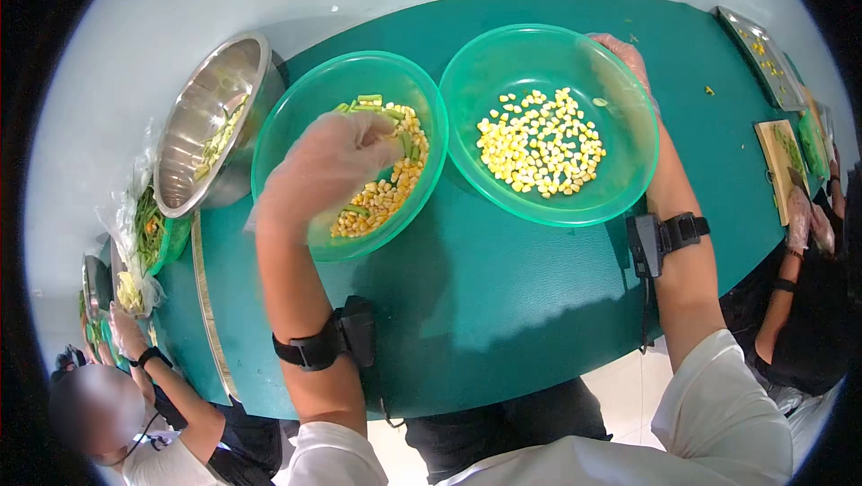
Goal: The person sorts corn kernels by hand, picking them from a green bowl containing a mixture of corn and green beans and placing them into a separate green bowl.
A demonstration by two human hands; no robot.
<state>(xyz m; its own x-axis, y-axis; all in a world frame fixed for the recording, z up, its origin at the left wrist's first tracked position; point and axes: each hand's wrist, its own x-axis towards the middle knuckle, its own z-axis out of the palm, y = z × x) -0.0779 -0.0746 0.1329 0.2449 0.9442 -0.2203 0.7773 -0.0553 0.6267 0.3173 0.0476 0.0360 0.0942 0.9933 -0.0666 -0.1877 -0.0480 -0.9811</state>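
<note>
Two green translucent bowls stand side by side in front of me. The left bowl [417,217] holds yellow corn kernels [386,203] mixed with short green bean pieces [368,102]. In the right bowl [539,46], paler corn kernels [539,147] are spread over the bottom. My left hand [328,163], in a clear plastic glove, is over the left bowl with its fingers curled together; whatever is between them is hidden. At the far right side, my gloved right hand [624,57] grips the rim of the right bowl, partly hidden behind it.
A tilted steel bowl [184,96] with shredded pale green pieces stands at left, near bagged greens [148,226]. At right are a metal tray [763,51] and a cutting board [779,158]. Co-workers' hands [799,217] work there and at lower left [127,329].
</note>
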